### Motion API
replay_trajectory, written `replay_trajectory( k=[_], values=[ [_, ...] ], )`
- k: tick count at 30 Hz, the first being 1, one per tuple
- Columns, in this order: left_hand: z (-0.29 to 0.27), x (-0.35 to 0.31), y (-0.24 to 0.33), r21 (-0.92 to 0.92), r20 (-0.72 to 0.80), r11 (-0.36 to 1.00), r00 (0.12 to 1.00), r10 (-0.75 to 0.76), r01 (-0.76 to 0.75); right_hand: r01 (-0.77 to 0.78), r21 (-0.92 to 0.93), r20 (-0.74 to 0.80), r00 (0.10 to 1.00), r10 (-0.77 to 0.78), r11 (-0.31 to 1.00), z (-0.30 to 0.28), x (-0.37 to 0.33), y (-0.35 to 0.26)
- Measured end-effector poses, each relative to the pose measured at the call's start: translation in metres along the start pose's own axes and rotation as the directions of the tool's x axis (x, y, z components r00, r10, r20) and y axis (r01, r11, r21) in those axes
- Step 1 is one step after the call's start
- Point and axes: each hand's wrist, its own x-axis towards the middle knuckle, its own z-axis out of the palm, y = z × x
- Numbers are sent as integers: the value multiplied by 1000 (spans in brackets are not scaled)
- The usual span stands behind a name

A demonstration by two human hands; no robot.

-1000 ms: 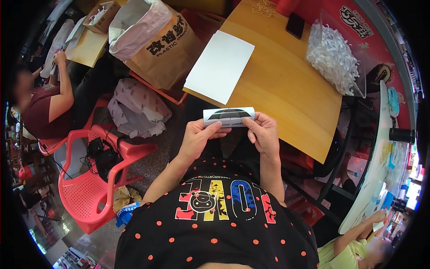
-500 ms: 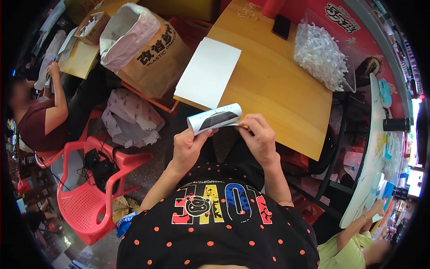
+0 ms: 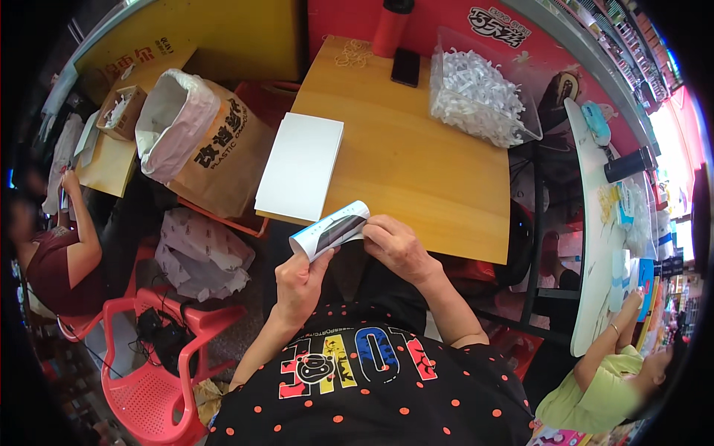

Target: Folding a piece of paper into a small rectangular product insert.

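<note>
A printed sheet curled into a tube (image 3: 331, 227), white with a dark picture and a blue edge, is held over my lap at the table's near edge. My left hand (image 3: 299, 286) is closed around its lower left end, the thumb on the outside. The curled fingers of my right hand (image 3: 400, 249) pinch the sheet's loose edge at the right end; the fingertips are partly hidden. Just beyond the tube, a stack of white sheets (image 3: 301, 165) lies on the left side of the wooden table (image 3: 405, 152).
A clear bin of white paper strips (image 3: 480, 97), a dark phone (image 3: 405, 68), a red bottle (image 3: 392, 30) and rubber bands (image 3: 352, 52) are on the table. Left stand a large paper sack (image 3: 216, 149) and a red chair (image 3: 152, 398). Two other people sit at either side.
The whole view has shifted and turned, so the table appears further left. The tube now slants more steeply, its right end raised, and my right hand is closer in against it.
</note>
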Motion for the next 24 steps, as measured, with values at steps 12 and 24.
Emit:
replay_trajectory(
  k=[12,24],
  values=[
    [5,1,1,-1,-7,1000,1000,-21,21,-6,0,-74,997,6,1000,7,-6,8],
    [2,0,-2,50,27,999,1000,-11,10,4,0,-107,994,-4,1000,16,-5,13]
  ],
)
